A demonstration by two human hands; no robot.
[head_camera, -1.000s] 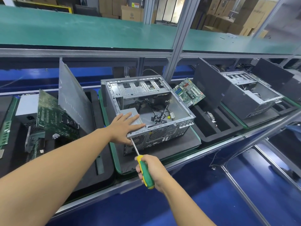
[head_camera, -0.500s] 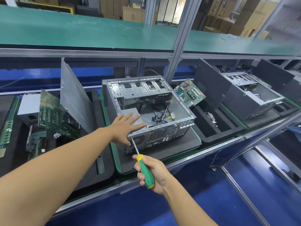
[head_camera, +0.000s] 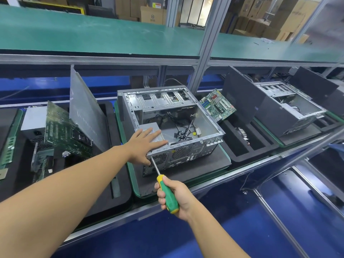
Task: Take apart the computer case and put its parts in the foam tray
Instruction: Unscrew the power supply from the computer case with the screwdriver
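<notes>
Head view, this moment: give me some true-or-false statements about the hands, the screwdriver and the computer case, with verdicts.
1. The right hand grips the screwdriver by its green handle. True.
2. The screwdriver's tip meets the back panel of the computer case. True.
3. The left hand holds a circuit board. False: it lies flat, fingers straight, on the silver box in the case's near corner.
4. The case is closed on top. False: it is open, with cables showing inside.

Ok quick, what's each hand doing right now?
Left hand: open, pressing flat on the power supply.
Right hand: closed around the screwdriver.
</notes>
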